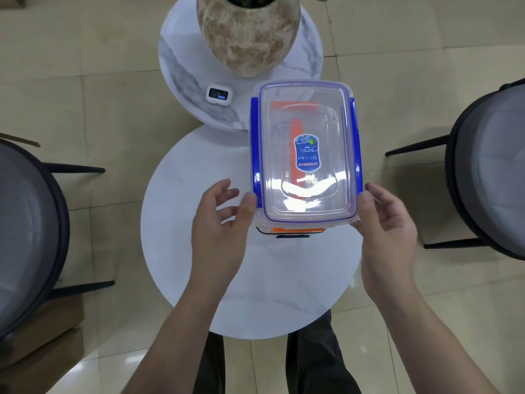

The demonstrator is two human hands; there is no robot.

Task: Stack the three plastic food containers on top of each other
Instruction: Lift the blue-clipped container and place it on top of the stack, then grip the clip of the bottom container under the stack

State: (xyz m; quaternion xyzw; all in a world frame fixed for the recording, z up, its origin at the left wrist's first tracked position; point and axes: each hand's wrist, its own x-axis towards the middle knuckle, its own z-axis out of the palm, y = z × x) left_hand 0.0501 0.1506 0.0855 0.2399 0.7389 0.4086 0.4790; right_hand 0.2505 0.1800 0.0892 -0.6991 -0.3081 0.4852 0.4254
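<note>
A clear container with blue clips point(305, 132) and a blue label on its lid sits on top of a stack on the round white table point(255, 285). Under its near edge an orange-lidded container point(298, 230) shows, and below that a dark clip of a third container point(292, 236); the rest of both is hidden. My left hand point(218, 223) is at the near left corner, thumb touching the blue clip, fingers spread. My right hand point(386, 231) is at the near right corner, thumb against the lid's edge, fingers apart.
A smaller marble table point(181, 66) behind carries a large speckled vase point(247, 32) and a small white device point(218, 94). Dark round chairs stand at the left point(25, 223) and right point(494, 172). A cardboard box point(42, 336) lies on the floor at lower left.
</note>
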